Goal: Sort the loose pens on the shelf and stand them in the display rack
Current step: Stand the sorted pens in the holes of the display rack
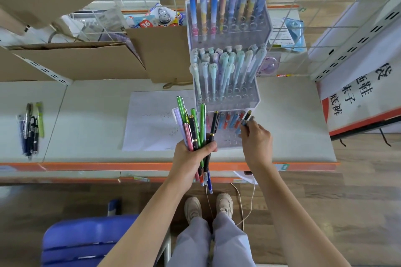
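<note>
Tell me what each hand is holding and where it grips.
The left hand grips a bundle of pens around their lower halves. The right hand pinches a dark pen near its lower end, at the rack's bottom tier.

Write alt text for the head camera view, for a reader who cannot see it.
A person's left hand grips a bundle of pens while the right hand pinches a dark pen at the lowest tier of a clear display rack on a pale shelf. More loose pens lie at far left.
</note>
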